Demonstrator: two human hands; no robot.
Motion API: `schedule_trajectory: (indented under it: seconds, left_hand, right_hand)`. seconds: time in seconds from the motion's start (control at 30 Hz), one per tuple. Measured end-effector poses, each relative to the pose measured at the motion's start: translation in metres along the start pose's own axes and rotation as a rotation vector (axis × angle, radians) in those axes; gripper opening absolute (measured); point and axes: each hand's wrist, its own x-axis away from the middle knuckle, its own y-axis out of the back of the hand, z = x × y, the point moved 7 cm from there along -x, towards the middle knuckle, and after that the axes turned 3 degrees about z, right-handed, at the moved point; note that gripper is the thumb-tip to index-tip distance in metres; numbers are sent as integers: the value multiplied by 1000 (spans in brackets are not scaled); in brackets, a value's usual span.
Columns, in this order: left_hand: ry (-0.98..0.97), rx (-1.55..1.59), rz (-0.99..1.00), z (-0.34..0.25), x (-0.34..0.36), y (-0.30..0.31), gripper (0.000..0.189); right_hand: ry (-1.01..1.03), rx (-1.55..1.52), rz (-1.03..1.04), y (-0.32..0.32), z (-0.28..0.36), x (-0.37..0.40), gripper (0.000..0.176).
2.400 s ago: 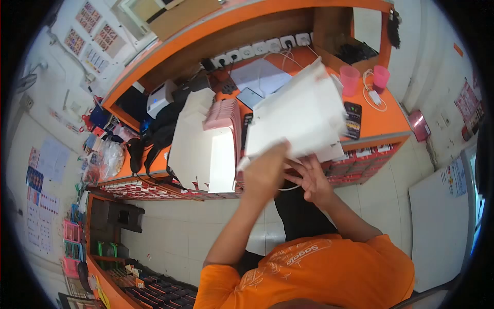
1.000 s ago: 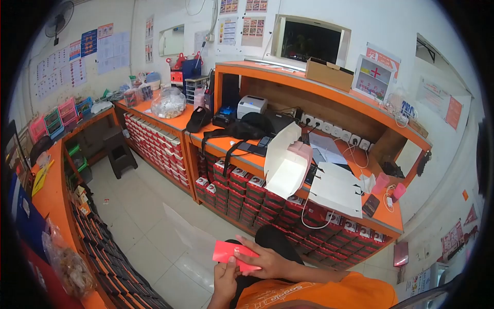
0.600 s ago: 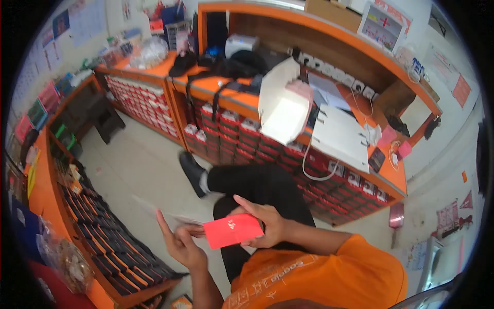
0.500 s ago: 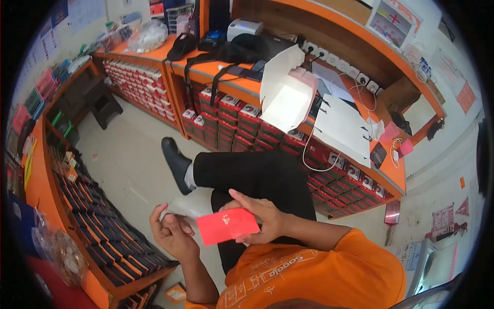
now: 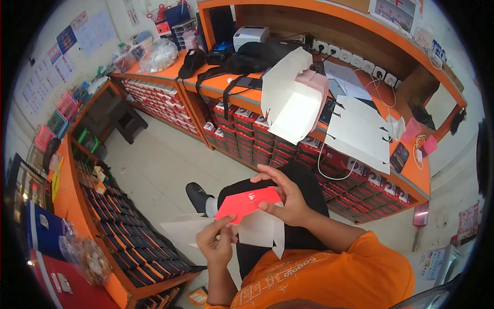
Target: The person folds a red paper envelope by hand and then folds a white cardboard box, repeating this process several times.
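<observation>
A red card with a small pale print (image 5: 247,201) is held between both hands above the lap. My left hand (image 5: 217,240) pinches its lower left corner. My right hand (image 5: 288,202) grips the right end with the thumb on top and the fingers raised behind. Beneath the card, a white folded sheet (image 5: 260,230) spreads over the dark trousers, and another pale flap (image 5: 188,228) extends to the left. How the white sheet joins the red card is hidden by the hands.
An orange desk (image 5: 417,177) ahead bears a white open box (image 5: 293,110), a flat white sheet (image 5: 358,131) and a printer (image 5: 251,37). Stacked red boxes (image 5: 244,131) fill its shelves. A left shelf holds dark packets (image 5: 121,224). A dark stool (image 5: 126,119) stands behind.
My left hand has closed on the red card's corner. The card has moved up and right and is tilted differently. The white sheet now shows below it. The view has shifted.
</observation>
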Motion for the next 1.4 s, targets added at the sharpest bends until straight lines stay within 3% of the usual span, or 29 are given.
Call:
schedule_trajectory:
  seconds: [0.03, 0.1, 0.2, 0.23, 0.27, 0.3, 0.33, 0.37, 0.43, 0.57, 0.63, 0.7, 0.73, 0.8, 0.83, 0.9, 0.93, 0.97, 1.03, 1.07, 1.13, 1.17, 1.2, 1.23, 1.3, 1.37, 1.4]
  left_hand:
    - [-5, -14, 8, 0, -4, -8, 24]
    - [-13, -118, 11, 4, -10, -29, 22]
    - [-17, -208, 0, 9, -14, -50, 23]
    - [-11, -218, 3, 11, -15, -55, 28]
    - [-14, -223, 16, 10, -16, -62, 28]
    - [-197, -344, 55, -2, -15, -74, 34]
    - [-384, -461, 95, -13, -12, -87, 42]
    - [-389, -465, 110, -18, -10, -96, 42]
    - [-510, -488, 411, -32, 5, -132, 51]
    - [-564, -430, 558, -33, 20, -147, 50]
    - [-610, -426, 445, -45, 18, -136, 46]
    - [-626, -412, 385, -48, 17, -126, 38]
    - [-613, -444, 302, -42, 15, -117, 34]
    - [-568, -453, 160, -22, 8, -96, 23]
    - [-573, -452, 153, -7, 0, -91, 23]
    - [-221, -371, 35, 57, -30, -63, 21]
    - [-169, -425, 92, 87, -52, -59, 23]
    - [-115, -477, 150, 122, -76, -54, 26]
    - [49, -671, 343, 211, -109, -40, 53]
    - [46, -666, 352, 253, -117, -28, 53]
    - [718, -1195, 724, 362, -94, 8, 82]
    - [721, -1196, 753, 365, -92, 13, 82]
    - [757, -1174, 786, 371, -88, 13, 88]
    - [789, -1150, 817, 377, -85, 12, 95]
    - [751, -1094, 836, 396, -64, 25, 92]
    - [656, -1201, 831, 402, -37, 39, 92]
    - [753, -1197, 753, 346, -21, 31, 90]
  right_hand:
    - [10, -12, -7, 3, -1, 0, 82]
    - [119, 331, 31, 2, 3, 5, 77]
    - [234, 455, -29, 6, 13, 13, 67]
    - [235, 451, -42, 11, 10, 13, 67]
    - [166, 259, -109, 25, -2, 12, 64]
    - [98, 65, -173, 39, -15, 11, 60]
    - [168, 51, -219, 56, -15, 6, 53]
    - [90, 29, -277, 75, -15, 0, 45]
    - [-41, -44, -447, 114, -14, -15, 32]
    - [-109, 108, -496, 194, 13, -88, 38]
    - [-4, 120, -445, 252, 3, -134, 44]
    - [-112, 528, -544, 302, 7, -156, 47]
    - [-107, 530, -543, 308, 3, -153, 47]
    - [182, 1425, -857, 306, 37, -137, 44]
    - [192, 1426, -856, 304, 40, -131, 44]
    - [424, 1253, -660, 272, 46, -109, 41]
    - [493, 1229, -612, 251, 53, -94, 36]
    - [485, 1226, -608, 238, 55, -79, 36]
    - [425, 1189, -503, 220, 59, -54, 35]
    - [367, 1200, -475, 216, 63, -40, 33]
    - [270, 1231, -455, 227, 66, -7, 33]
    - [175, 1251, -423, 229, 68, 10, 33]
    - [-80, 1131, -432, 243, 67, 29, 35]
    - [-105, 1138, -441, 249, 78, 47, 35]
    - [-571, 972, -258, 269, 58, 87, 31]
    - [-598, 1078, -211, 269, 49, 112, 36]
    - [-390, 1348, -251, 259, 59, 113, 41]
